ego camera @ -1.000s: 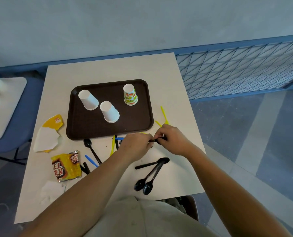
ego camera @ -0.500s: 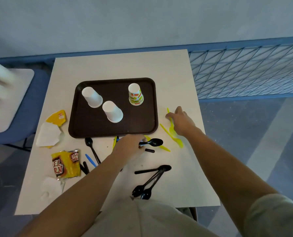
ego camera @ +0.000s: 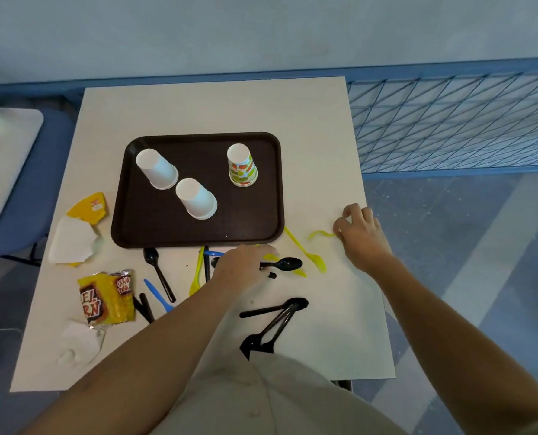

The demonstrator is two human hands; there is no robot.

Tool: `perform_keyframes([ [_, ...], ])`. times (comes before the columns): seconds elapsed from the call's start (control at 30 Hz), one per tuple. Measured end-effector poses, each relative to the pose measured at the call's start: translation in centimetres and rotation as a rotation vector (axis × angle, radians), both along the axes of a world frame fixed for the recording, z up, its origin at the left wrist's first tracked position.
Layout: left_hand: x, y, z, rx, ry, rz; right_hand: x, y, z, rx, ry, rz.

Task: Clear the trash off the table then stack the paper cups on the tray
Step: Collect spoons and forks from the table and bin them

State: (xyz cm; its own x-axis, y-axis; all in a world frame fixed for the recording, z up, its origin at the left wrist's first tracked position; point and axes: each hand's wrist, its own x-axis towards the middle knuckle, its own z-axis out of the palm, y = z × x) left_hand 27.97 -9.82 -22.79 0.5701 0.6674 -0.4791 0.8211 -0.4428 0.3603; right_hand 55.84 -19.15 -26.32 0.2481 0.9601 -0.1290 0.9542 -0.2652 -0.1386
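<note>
A: Quick status: how far along w/ the job?

B: Early, imo. Trash all over the white square surface (ego camera: 198, 108): yellow foil snack wrapper (ego camera: 106, 299) front-left, torn yellow-and-white paper carton (ego camera: 76, 233) just left of the tray, crumpled white napkin (ego camera: 79, 343) nr the front-left corner.

A: Cutlery?

B: Lots. Bunch of black plastic spoons (ego camera: 274, 321) at the front edge. Long black spoon (ego camera: 159, 276) + blue plastic piece (ego camera: 158, 295) in front of the tray. Yellow plastic utensil (ego camera: 307, 252) off its front-right corner.

A: Hands?

B: Left hand (ego camera: 239, 268) is curled round the handle of a black plastic spoon (ego camera: 288, 264), bowl poking out to the right, just in front of the tray. Right hand (ego camera: 360, 233) is nr the right edge, fingertips pinching one end of a bent yellow plastic strip (ego camera: 319, 235).

A: Cups?

B: All 3 on the dark brown plastic tray (ego camera: 154, 227), upside down & apart: plain white paper cup (ego camera: 158, 169) back-left, second white paper cup (ego camera: 197, 199) mid-tray, colour-printed paper cup (ego camera: 242, 166) back-right. None stacked.

A: So what's left?

B: Nearly everything, I reckon: rest of the trash off, then nest the cups.
</note>
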Motion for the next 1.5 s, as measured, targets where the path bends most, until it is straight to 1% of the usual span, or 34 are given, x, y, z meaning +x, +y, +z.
perform_keyframes([
  [0.07,0.5,-0.3,-0.5,0.009,0.008,0.009,-0.2,-1.2,0.3,0.023,0.062,-0.078],
  [0.13,1.0,-0.8,-0.9,0.019,0.012,0.006,-0.9,-2.0,0.7,0.022,0.177,-0.181],
  [0.23,1.7,-1.2,-1.4,0.048,0.031,-0.047,-2.3,-2.4,1.2,0.053,0.474,-0.356],
  [0.3,2.1,-1.6,-1.5,0.082,0.049,-0.08,-3.1,-2.6,1.2,0.11,0.614,-0.455],
  [0.4,2.6,-2.2,-1.5,0.123,0.068,-0.122,-4.3,-2.6,1.3,0.162,0.697,-0.552],
  [0.47,2.7,-2.4,-1.1,0.138,0.069,-0.14,-4.7,-2.4,1.5,0.154,0.751,-0.59],
  [0.53,2.5,-2.6,-0.6,0.158,0.044,-0.136,-4.8,-1.9,1.6,0.12,0.752,-0.575],
  [0.6,2.1,-2.9,0.1,0.132,-0.031,-0.083,-4.5,-1.4,1.5,0.069,0.685,-0.506],
  [0.73,1.2,-3.3,1.9,-0.003,-0.238,0.103,-4.1,0.1,1.3,-0.046,0.625,-0.396],
  [0.83,0.2,-3.5,3.7,-0.08,-0.314,0.214,-4.9,1.6,1.0,-0.133,0.587,-0.324],
  [0.93,-1.0,-3.5,4.5,-0.145,-0.398,0.369,-6.6,2.8,0.7,-0.171,0.537,-0.268],
  [1.07,-2.0,-3.4,5.2,-0.141,-0.474,0.499,-8.7,3.3,0.6,-0.181,0.451,-0.213],
  [1.23,-2.5,-3.1,5.6,-0.15,-0.487,0.569,-9.2,2.8,1.2,-0.179,0.392,-0.172],
  [1.33,-2.7,-3.1,5.8,-0.197,-0.509,0.599,-8.8,1.7,1.4,-0.196,0.418,-0.21],
  [1.37,-2.7,-3.1,5.8,-0.217,-0.521,0.603,-8.6,1.4,1.4,-0.175,0.444,-0.234],
  [1.43,-3.0,-3.3,6.0,-0.249,-0.544,0.615,-8.4,0.9,1.6,-0.096,0.507,-0.36],
  [1.5,-3.4,-3.4,6.1,-0.263,-0.56,0.629,-8.3,0.5,1.8,0.012,0.677,-0.555],
])
